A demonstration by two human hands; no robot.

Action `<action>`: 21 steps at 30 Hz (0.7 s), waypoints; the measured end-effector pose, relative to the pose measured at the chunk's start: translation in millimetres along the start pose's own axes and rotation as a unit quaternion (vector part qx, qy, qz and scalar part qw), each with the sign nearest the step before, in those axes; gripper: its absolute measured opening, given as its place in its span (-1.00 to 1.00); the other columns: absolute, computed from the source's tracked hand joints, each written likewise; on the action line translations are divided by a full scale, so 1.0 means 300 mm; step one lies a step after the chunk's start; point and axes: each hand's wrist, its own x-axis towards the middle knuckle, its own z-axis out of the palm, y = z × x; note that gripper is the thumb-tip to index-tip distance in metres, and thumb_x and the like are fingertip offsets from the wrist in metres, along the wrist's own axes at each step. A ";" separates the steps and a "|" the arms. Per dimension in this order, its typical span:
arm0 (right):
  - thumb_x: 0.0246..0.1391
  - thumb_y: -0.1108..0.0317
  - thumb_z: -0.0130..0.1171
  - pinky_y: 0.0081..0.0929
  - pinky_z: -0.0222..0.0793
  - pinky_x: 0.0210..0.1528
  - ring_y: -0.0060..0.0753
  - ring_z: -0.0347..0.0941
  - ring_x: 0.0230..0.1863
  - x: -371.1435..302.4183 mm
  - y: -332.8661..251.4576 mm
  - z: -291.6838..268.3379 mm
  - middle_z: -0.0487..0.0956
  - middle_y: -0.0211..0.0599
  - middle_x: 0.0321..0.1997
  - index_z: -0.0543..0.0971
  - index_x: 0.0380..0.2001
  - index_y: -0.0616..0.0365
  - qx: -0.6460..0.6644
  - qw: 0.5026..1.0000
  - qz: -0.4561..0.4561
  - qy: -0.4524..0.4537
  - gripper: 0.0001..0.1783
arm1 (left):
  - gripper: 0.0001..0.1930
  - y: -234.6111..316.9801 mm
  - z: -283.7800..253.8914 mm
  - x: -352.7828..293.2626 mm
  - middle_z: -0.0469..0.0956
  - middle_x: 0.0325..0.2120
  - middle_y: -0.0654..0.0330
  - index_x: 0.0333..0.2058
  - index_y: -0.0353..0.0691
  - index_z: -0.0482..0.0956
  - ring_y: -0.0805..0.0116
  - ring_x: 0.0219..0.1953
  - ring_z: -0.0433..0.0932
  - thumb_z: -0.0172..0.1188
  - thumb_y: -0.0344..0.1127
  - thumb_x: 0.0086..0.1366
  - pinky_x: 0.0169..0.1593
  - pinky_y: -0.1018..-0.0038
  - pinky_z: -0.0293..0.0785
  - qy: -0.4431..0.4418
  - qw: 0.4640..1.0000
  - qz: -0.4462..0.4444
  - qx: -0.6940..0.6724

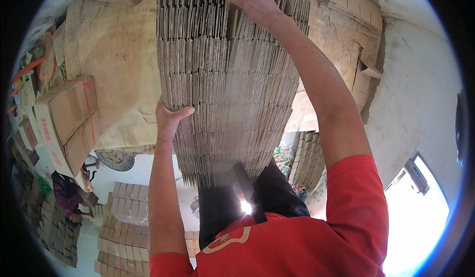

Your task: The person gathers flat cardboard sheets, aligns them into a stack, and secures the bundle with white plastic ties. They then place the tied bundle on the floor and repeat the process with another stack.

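Note:
A long block of upright, tightly packed brown cardboard dividers (232,79) fills the middle of the view, standing on edge in rows. My left hand (170,121) grips its left side, thumb laid over the top edges and the other fingers hidden behind the side. Across the far end lies my right hand (255,2), its fingers apart, one digit stretched left over the divider edges. Near that hand, a narrow gap parts the dividers into a left and a right group.
A wooden board (118,54) lies under the block. At left sits a cardboard box (69,121) with red strapping; flat cardboard (356,9) lies far right. Bundled cardboard stacks (126,227) stand lower left, near another person (67,198). A bright doorway (420,217) opens at lower right.

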 end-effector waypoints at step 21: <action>0.07 0.43 0.02 0.04 0.00 0.34 -0.05 0.17 0.28 0.068 0.048 -0.005 0.29 -0.12 0.25 0.17 0.35 -0.06 -0.016 0.987 -0.119 0.105 -0.28 | -0.31 -0.005 -0.021 -0.001 0.59 -0.22 0.14 -0.03 -0.40 0.45 0.33 -0.25 0.58 0.50 -0.29 -0.18 -0.09 0.42 0.53 0.006 1.000 -0.015 0.022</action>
